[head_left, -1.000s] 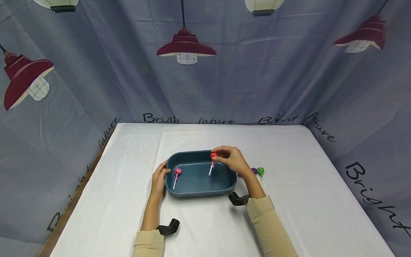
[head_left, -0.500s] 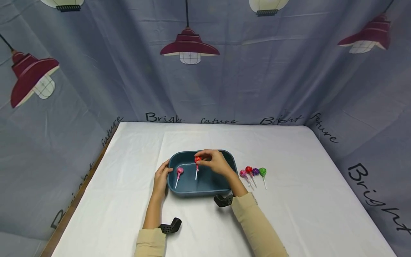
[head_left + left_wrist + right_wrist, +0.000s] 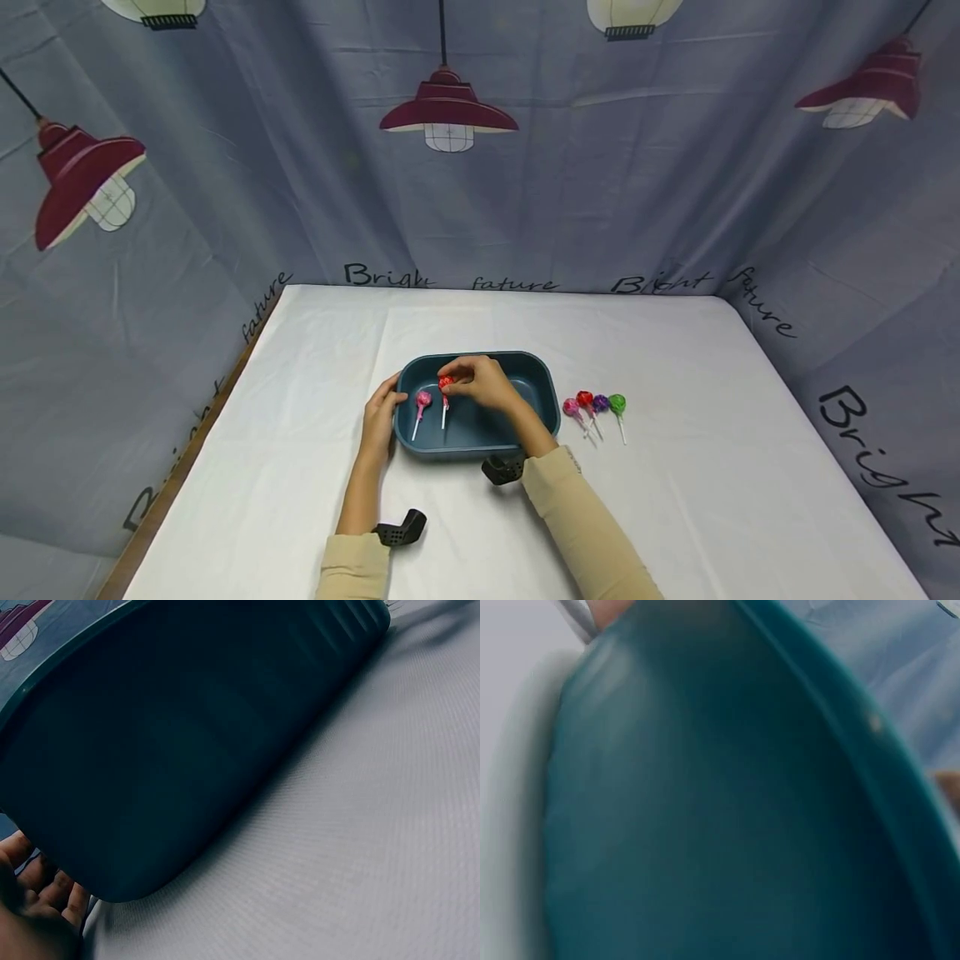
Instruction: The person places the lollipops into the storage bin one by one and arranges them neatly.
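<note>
A dark teal tray (image 3: 480, 454) lies on the white table. At its left end my left hand (image 3: 377, 425) grips the wall, thumb over the rim and fingers along the outside; some of those fingers show beside the tray wall (image 3: 150, 787) in the left wrist view. Inside the tray, my right hand (image 3: 483, 385) pinches a red lollipop (image 3: 446, 383) by its candy head, white stick pointing down. To the left of it a pink lollipop (image 3: 423, 399) lies on the tray floor. The right wrist view is blurred and mostly filled by the tray (image 3: 705, 810).
Right of the tray, several lollipops lie in a row on the table: a pink one (image 3: 572, 407), a red one (image 3: 584, 398), a purple one (image 3: 600, 403) and a green one (image 3: 617, 404). A printed curtain (image 3: 525, 208) hangs behind the table.
My right hand has moved left and lower over the tray with the red lollipop, closer to the pink one. The lollipops on the table have come into full view. My left hand stays on the tray.
</note>
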{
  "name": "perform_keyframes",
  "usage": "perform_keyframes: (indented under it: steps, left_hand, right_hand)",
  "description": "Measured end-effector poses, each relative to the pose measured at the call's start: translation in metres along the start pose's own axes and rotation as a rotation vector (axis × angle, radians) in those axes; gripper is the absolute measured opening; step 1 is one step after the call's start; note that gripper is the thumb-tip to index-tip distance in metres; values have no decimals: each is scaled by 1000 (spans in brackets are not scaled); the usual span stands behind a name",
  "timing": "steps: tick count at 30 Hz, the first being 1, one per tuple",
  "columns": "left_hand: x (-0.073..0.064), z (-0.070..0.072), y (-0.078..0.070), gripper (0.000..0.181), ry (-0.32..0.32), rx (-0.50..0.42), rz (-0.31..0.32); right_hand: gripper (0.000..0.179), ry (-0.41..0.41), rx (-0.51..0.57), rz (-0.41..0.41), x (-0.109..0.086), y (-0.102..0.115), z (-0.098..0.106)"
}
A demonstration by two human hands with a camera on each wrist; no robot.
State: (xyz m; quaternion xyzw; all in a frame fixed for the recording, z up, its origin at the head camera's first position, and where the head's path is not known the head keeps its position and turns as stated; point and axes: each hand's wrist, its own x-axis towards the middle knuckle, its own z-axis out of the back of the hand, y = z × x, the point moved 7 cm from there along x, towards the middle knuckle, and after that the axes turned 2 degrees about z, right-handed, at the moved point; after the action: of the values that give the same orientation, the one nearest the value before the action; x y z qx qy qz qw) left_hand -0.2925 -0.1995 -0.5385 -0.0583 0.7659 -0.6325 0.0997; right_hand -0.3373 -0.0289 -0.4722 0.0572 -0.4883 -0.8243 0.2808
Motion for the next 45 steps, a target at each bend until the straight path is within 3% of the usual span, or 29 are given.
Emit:
perform_keyframes:
  steps: [7,12,14,22,45]
  left_hand:
    - [1,-2,0,45,14,6,1]
    - [1,-1,1,44,30,-5,14]
    - [-4,-2,-6,44,37,2,19]
    - [-1,1,2,45,-3,8,-7]
    - [0,-1,0,45,8,-3,-12]
  right_hand:
    - [22,-27,-40,-134,2,-7,-6]
    - [22,-1,-38,-174,4,-12,-13]
    - [22,17,-41,-182,5,-14,-16]
    - [22,77,-38,-209,8,-22,-27]
    - [21,68,-30,-219,10,-21,-25]
